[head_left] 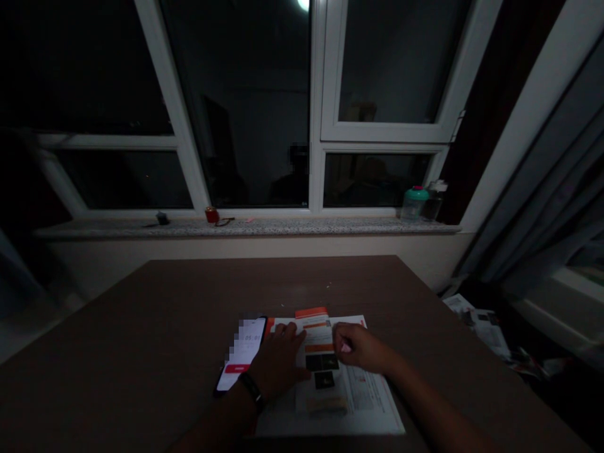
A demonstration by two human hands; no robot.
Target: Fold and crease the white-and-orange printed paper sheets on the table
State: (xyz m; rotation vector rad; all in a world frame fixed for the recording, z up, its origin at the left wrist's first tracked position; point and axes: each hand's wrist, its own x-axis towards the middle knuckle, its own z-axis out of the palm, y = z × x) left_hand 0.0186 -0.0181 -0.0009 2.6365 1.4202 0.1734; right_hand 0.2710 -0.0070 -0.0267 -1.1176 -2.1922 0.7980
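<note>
My left hand [282,358], with a dark band on its wrist, lies with fingers spread on a printed sheet [372,402]. Under its fingertips and thumb is the left side of a narrower printed leaflet [315,335], which has orange bands and dark pictures. My right hand [357,347] is closed at the leaflet's right edge, over the sheet. A small pink object [346,346] shows between its fingers; its kind cannot be made out. To the left of my left hand lies a phone [243,343] with a lit screen, partly covered by that hand.
The brown table [189,296] reaches toward a window sill [283,226]. On the sill stand a green-lidded bottle [414,204], a clear bottle [435,200], a small red jar [212,215] and a small dark item [162,218]. Papers [486,327] lie beyond the table's right edge, below a curtain.
</note>
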